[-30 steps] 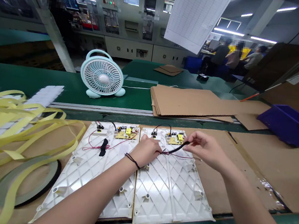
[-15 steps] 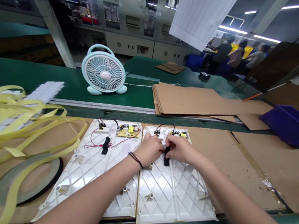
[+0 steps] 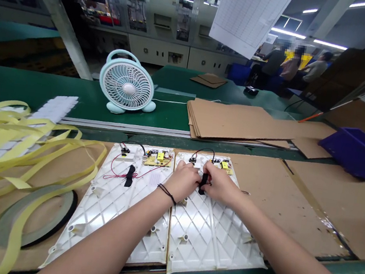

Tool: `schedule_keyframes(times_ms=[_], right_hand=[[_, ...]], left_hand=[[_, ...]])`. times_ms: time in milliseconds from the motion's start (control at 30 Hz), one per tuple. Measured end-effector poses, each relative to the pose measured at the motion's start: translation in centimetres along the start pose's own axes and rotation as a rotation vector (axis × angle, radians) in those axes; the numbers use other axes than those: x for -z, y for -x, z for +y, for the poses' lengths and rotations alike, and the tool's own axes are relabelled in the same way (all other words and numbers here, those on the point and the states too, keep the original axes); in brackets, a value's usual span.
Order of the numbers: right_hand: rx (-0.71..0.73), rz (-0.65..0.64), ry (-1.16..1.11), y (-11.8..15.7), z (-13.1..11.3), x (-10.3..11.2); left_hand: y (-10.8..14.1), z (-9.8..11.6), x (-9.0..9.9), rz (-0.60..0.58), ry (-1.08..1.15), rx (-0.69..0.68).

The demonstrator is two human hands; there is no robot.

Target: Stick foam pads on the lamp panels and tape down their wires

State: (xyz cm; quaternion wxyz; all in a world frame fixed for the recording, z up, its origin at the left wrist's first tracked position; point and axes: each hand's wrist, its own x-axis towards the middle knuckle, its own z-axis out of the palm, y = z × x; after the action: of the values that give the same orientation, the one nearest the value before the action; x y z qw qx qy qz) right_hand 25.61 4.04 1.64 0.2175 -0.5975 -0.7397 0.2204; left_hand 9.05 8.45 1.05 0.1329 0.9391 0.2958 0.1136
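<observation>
Two white plastic panels with ribbed backs lie side by side, the left panel (image 3: 110, 208) and the right panel (image 3: 211, 242). Over the right one, my right hand (image 3: 221, 185) pinches a short strip of black tape (image 3: 203, 184). My left hand (image 3: 182, 183) is closed beside it, fingertips near the tape; whatever it grips is hidden. On the left panel, a black tape piece (image 3: 130, 176) lies across a bundle of thin red wire (image 3: 113, 177). A yellow circuit board (image 3: 157, 158) sits at that panel's far end. Another circuit board (image 3: 225, 166) shows partly past my right hand.
Loose yellow tape strips (image 3: 38, 156) and a tape roll (image 3: 30, 238) lie left. Behind stand a light-blue fan (image 3: 128, 85) and stacked cardboard sheets (image 3: 236, 122). A blue bin (image 3: 358, 152) is at right. A paper sheet (image 3: 252, 14) hangs overhead; people work far back.
My right hand has moved slightly, and the black tape strip's lower end now sits higher, closer to the fingers. My left hand stays almost in place. The view has shifted a little.
</observation>
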Motion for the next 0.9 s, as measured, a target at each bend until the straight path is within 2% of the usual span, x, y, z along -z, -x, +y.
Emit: schedule_keyframes(times_ms=[367,467,567,667,767,900], right_hand=[[0.113,0.095,0.052,1.3,-0.5,0.4],[0.14,0.124,0.06,1.6,-1.0,1.4],[0.155,0.161,-0.03,1.6,-1.8,3.0],[0.123,0.036,-0.156,1.2,-2.1,3.7],[0.088,-0.1,-0.214,0.8,-1.4,2.8],[0.045,-0.053,-0.145,0.5,0.0,0.8]], left_hand=[[0.1,0.2,0.2,0.02,0.018,0.002],[0.0,0.2,0.2,0.019,0.002,0.005],[0.1,0.2,0.1,0.024,-0.002,0.011],[0.1,0.1,0.0,0.046,0.025,0.006],[0.1,0.1,-0.1,0.056,0.026,-0.005],[0.2,0.0,-0.1,0.04,-0.001,-0.003]])
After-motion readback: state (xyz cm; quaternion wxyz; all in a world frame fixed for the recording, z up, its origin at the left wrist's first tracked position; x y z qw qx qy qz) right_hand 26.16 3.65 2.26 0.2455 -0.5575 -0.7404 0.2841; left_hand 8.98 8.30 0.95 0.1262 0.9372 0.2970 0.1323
